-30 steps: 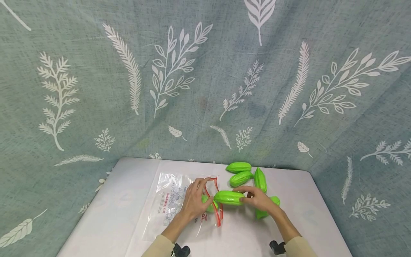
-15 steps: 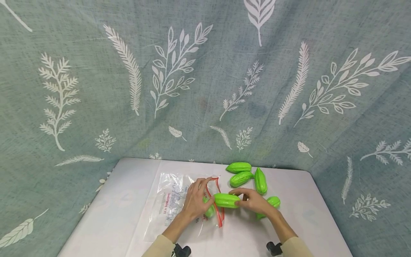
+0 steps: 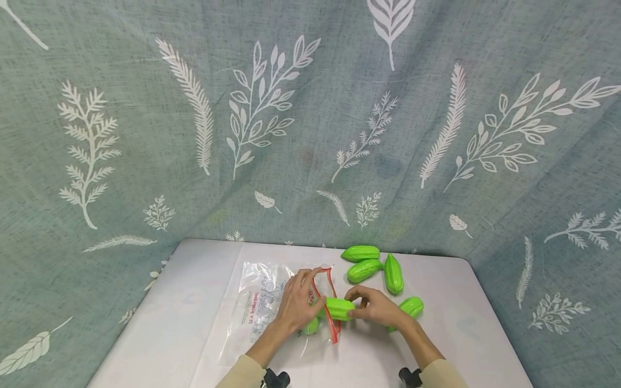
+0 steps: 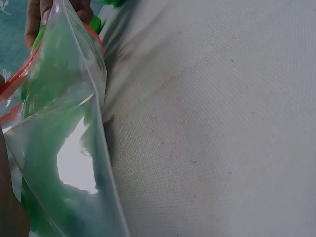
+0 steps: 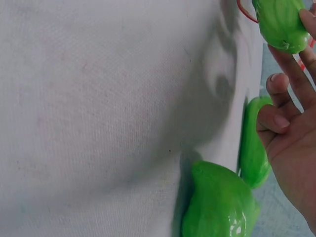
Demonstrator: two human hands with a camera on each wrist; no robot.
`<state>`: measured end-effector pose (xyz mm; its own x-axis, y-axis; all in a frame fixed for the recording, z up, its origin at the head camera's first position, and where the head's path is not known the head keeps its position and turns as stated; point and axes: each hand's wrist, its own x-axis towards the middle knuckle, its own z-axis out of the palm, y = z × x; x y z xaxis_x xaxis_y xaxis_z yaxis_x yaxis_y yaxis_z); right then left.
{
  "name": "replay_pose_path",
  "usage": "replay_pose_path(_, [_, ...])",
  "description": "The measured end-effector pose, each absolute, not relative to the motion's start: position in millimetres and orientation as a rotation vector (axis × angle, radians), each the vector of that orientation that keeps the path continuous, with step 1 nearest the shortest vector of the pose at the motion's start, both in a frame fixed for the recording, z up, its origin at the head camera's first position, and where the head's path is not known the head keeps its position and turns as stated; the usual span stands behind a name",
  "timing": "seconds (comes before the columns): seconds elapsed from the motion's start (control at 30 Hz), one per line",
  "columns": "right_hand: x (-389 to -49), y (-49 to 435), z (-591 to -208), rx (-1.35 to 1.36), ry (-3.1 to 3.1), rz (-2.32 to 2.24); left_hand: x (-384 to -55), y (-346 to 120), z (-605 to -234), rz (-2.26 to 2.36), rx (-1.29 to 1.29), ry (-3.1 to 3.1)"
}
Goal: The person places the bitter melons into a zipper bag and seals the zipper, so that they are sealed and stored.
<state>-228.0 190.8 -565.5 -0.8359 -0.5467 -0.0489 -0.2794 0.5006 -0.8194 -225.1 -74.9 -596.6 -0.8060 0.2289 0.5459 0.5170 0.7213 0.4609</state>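
Note:
A clear zip bag (image 3: 236, 318) with a red-edged mouth and printed pictures lies on the table. My left hand (image 3: 297, 299) holds its mouth apart, thumb and fingers at the red edge. In the right hand (image 3: 377, 308), thumb and fingers pinch the near end of a bright green ribbed gourd (image 3: 340, 309). The far end of that gourd is inside the bag opening. Another green gourd (image 3: 311, 326) shows through the plastic beneath my left hand. The right wrist view shows the pinched gourd's blunt tip (image 5: 284, 29) between thumb and fingers. Clear plastic (image 4: 64, 143) covers green shapes in the left wrist view.
Behind the right hand lie several more green gourds, among them one at the back (image 3: 361, 253) and one upright-pointing (image 3: 393, 275). One more gourd (image 3: 411, 307) is partly behind the right wrist. A leaf-patterned cloth (image 3: 310, 134) hangs around the white table (image 3: 451, 318).
My right hand has moved left and slightly nearer, sliding the pinched gourd further into the bag's mouth. The gourd inside has shifted toward me. The left hand stays at the red edge.

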Motion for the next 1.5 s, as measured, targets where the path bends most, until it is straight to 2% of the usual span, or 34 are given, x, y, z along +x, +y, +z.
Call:
replay_pose_path(0.63, [-228, 172, -569, -0.688, 2.427, -1.190, -225, -73, -597, -0.830, -0.569, -2.465])
replay_pose_path(1.0, [-226, 164, -574, -0.770, 2.379, -1.249, -224, -69, -597, -0.826, -0.569, -2.444])
replay_pose_path(1.5, [-223, 161, -574, -0.732, 2.250, -1.324, -222, -70, -597, -0.814, -0.581, -2.479])
